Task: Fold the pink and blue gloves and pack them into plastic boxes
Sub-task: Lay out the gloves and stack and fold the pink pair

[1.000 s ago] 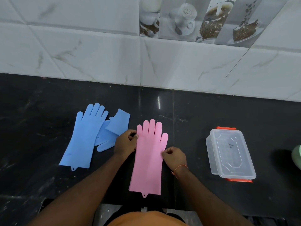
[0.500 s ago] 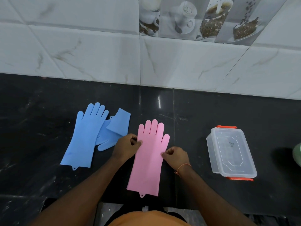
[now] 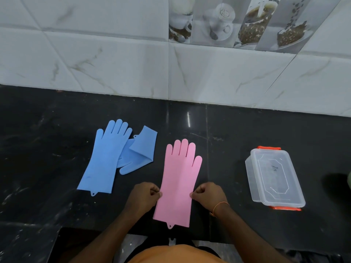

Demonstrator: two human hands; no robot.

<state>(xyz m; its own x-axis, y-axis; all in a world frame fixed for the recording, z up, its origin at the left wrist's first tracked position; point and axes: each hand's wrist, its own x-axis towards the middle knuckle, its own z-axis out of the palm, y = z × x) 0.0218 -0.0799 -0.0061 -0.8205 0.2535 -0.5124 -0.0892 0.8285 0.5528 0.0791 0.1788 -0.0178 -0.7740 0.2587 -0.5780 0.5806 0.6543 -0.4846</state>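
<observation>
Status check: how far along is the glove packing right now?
Done: nothing packed; the plastic box sits lidded. In hand: left hand and right hand pinch the side edges of the flat pink glove, unfolded. Left: fold it, fold the blue gloves, one lying partly doubled over, then pack everything.

Bare black counter (image 3: pixel 224 149) btwn pink glove (image 3: pixel 178 179) & lidded box (image 3: pixel 273 177) — blue gloves (image 3: pixel 114 156) crowd left, wall behind
</observation>
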